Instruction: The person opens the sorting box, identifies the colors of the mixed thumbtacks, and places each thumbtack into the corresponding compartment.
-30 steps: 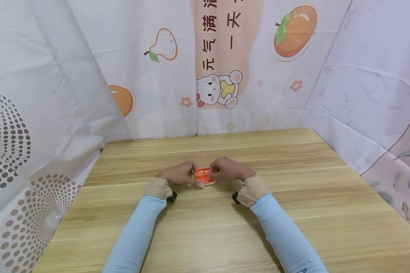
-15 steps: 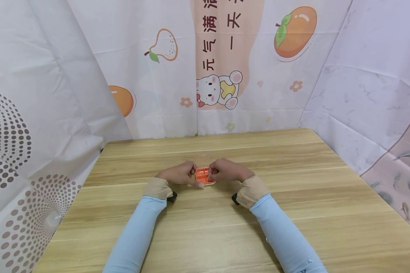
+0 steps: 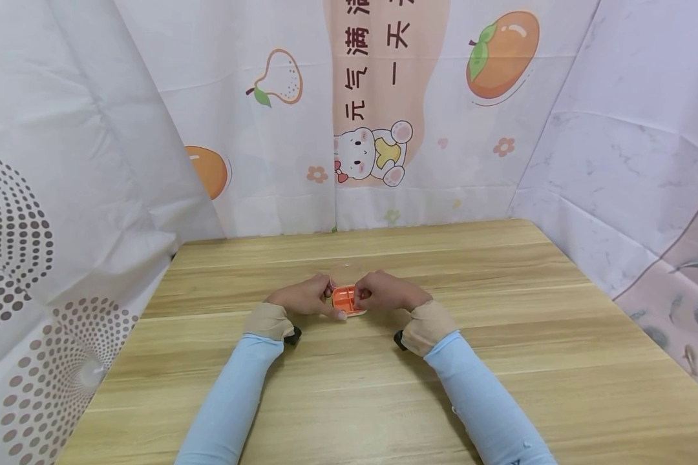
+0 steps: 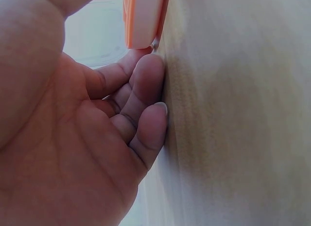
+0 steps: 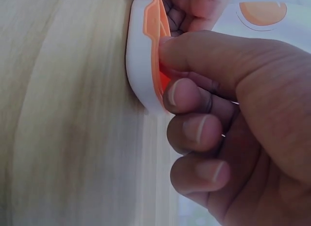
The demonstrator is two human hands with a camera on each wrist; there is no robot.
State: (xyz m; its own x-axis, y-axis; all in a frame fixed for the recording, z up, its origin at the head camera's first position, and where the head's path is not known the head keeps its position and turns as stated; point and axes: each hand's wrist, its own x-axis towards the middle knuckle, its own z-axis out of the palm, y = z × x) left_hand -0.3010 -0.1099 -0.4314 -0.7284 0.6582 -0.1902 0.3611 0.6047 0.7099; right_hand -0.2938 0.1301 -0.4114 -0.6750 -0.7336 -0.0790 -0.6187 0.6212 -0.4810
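A small pill box [image 3: 346,299] with an orange divided inside and a white base lies on the table, its clear lid [image 3: 344,274] folded back. My left hand [image 3: 305,296] holds the box's left side, thumb along the front and fingers behind. In the left wrist view, curled fingers [image 4: 148,80] meet the corner of the box [image 4: 146,22]. My right hand [image 3: 391,290] is at the right end, thumb and forefinger dipping into the orange part. Its other fingers [image 5: 194,131] are curled outside the white wall [image 5: 141,56]. I cannot tell whether the right fingertips pinch anything.
The wood-grain table [image 3: 349,387] stretches around both hands. Behind it hangs a white curtain [image 3: 279,129] printed with fruit and a cartoon animal. More hanging cloth [image 3: 622,155] borders the right side. Dark wrist-worn pieces [image 3: 293,335] sit under the wrists.
My right hand has shifted very slightly left over the pill box. The left hand and the box have stayed in place.
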